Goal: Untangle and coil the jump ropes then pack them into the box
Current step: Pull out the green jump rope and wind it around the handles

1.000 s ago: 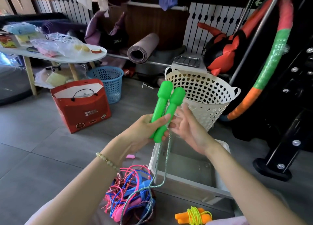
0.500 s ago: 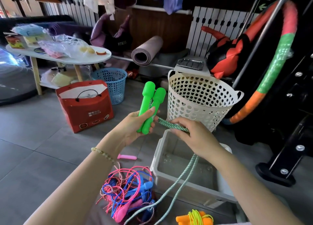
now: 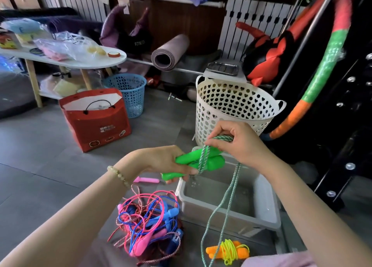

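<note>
Item: green handles [image 3: 214, 162], paired just above the box [image 3: 261, 220], my left hand [image 3: 161, 162] curled round them, my right hand [image 3: 239, 142] pinching the speckled cord [image 3: 203, 162] across them — risk: the slack hanging tail may snag the pink-and-blue tangle [image 3: 149, 222], or this first wrap may slip loose.

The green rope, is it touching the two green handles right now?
Touching. The head view shows the green rope wrapped across both green handles, with no gap; the left hand grips the handles and the right hand pinches the rope above.
</note>
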Available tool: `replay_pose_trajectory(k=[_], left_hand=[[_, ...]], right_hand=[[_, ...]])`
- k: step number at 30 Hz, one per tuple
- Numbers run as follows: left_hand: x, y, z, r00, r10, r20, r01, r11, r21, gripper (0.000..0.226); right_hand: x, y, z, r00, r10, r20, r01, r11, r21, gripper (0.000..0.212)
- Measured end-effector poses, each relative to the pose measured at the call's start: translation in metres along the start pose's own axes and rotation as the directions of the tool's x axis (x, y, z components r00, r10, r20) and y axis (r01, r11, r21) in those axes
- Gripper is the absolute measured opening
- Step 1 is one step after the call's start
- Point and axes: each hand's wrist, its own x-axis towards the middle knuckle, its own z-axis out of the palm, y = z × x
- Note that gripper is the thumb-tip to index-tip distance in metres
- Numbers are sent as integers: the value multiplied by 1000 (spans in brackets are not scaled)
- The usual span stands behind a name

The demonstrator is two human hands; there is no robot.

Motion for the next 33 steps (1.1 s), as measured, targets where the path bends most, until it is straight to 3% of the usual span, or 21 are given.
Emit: replay_pose_trajectory(k=[4, 8, 11, 13, 15, 18, 22, 28, 31, 33], left_hand=[[5, 2, 11, 996, 86, -12, -82, 981, 177, 36], [6, 0, 18, 984, 120, -128, -73, 945, 319, 44], [1, 1, 21, 968, 192, -159, -97, 878, 468, 43], [-3, 4, 24, 958, 235, -167, -122, 855, 504, 41], [-9, 6, 25, 951, 268, -152, -177, 880, 441, 35], [-15, 7, 24, 938, 306, -163, -255, 928, 272, 29], [-17, 4, 17, 944, 254, -212, -229, 964, 132, 38], [-22, 6, 11, 949, 157, -273, -216, 955, -204, 36], [-24, 8, 8, 956, 120, -267, -204, 927, -314, 38], [-24, 8, 9, 955, 103, -279, -202, 913, -355, 39]], right_hand=[[6, -7, 13, 990, 16, 141, -25, 998, 62, 13], [8, -1, 14, 954, 127, 272, -186, 962, 201, 13], [2, 1, 11, 857, 198, 476, -359, 891, 276, 7], [-2, 1, 10, 792, 220, 570, -451, 840, 303, 14], [-4, -1, 11, 775, 208, 596, -472, 818, 328, 25], [-7, -6, 9, 816, 207, 540, -473, 776, 417, 56], [-16, -12, -1, 848, 94, 522, -424, 711, 561, 80], [-25, -12, 17, 918, 41, 394, -319, 664, 676, 79], [-27, -19, 21, 939, 46, 340, -259, 745, 615, 73], [-26, -23, 27, 967, 66, 246, -178, 864, 470, 52]])
